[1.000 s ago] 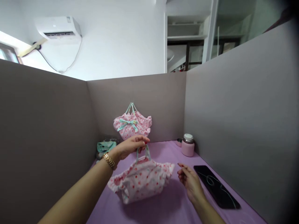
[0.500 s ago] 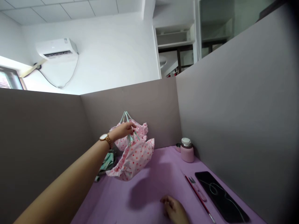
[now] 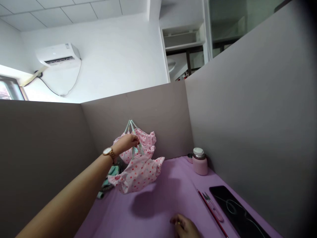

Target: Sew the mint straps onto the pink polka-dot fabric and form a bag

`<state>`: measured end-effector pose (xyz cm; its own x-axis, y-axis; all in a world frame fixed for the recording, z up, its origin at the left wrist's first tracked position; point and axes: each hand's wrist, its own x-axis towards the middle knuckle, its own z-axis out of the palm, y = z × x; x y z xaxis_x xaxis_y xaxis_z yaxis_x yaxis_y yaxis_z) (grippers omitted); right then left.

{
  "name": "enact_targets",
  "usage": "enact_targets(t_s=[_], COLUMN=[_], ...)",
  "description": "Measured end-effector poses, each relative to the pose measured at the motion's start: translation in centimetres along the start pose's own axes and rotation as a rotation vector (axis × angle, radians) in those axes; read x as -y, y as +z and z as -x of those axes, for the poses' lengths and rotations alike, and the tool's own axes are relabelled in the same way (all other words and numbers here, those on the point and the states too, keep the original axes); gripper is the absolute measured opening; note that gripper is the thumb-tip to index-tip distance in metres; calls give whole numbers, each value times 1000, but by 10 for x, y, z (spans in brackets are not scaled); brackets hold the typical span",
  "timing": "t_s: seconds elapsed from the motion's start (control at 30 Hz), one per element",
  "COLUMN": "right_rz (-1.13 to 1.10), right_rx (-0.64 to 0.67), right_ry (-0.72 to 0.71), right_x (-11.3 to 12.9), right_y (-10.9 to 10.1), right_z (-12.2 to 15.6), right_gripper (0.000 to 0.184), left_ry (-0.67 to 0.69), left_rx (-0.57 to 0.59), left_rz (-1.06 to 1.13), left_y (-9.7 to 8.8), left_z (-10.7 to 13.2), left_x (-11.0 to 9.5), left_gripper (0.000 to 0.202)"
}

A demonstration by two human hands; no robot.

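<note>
My left hand (image 3: 131, 140), with a watch (image 3: 109, 151) on its wrist, is closed on the mint-green straps of a pink polka-dot cloth piece (image 3: 140, 172) with gathered ends. The cloth hangs below the hand, above the purple table cover, and casts a shadow. Right behind it, a second matching dotted cloth piece (image 3: 146, 138) hangs by its green straps against the back partition. My right hand (image 3: 184, 226) is low at the front of the table, its fingers curled in and nothing visible in them; the lower part is cut off by the frame.
Along the right lie a red pen-like stick (image 3: 210, 209), pink-handled thread snips (image 3: 215, 208) and a black phone (image 3: 237, 211). A pink jar (image 3: 200, 163) with a white lid stands at the back right. Green cloth (image 3: 113, 172) lies at the left. Grey partitions (image 3: 158, 112) enclose the table (image 3: 116, 215).
My left hand and the held cloth have shifted slightly left and down, and the cloth has swung more level. The view has tilted a little. My right hand stays in nearly the same place.
</note>
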<state>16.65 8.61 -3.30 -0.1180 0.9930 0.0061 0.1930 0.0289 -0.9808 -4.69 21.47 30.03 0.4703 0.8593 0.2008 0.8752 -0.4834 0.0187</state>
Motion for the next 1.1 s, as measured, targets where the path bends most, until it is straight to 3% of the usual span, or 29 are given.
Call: enact_targets(t_s=[0.17, 0.43, 0.63, 0.8, 0.97, 1.1], right_rz=[-20, -27, -62, -157, -303, -411], right_rx=[-26, 4, 29, 27, 13, -21], right_ry=[6, -28, -60, -47, -20, 40], right_x=[2, 0, -3, 2, 8, 21], right_y=[0, -2, -2, -1, 0, -8], right_z=[3, 2, 2, 2, 6, 8], right_gripper=[25, 24, 24, 22, 22, 32], left_ry=[-26, -96, -131, -168, -155, -110], left_rx=[-74, -333, -327, -322, -198, -99], left_rz=[63, 366, 645, 824, 916, 964], left_y=[-25, -51, -59, -61, -53, -43], left_z=[11, 22, 31, 36, 46, 63], left_x=[-9, -23, -40, -48, -56, -71], left_gripper=[19, 18, 7, 14, 15, 16])
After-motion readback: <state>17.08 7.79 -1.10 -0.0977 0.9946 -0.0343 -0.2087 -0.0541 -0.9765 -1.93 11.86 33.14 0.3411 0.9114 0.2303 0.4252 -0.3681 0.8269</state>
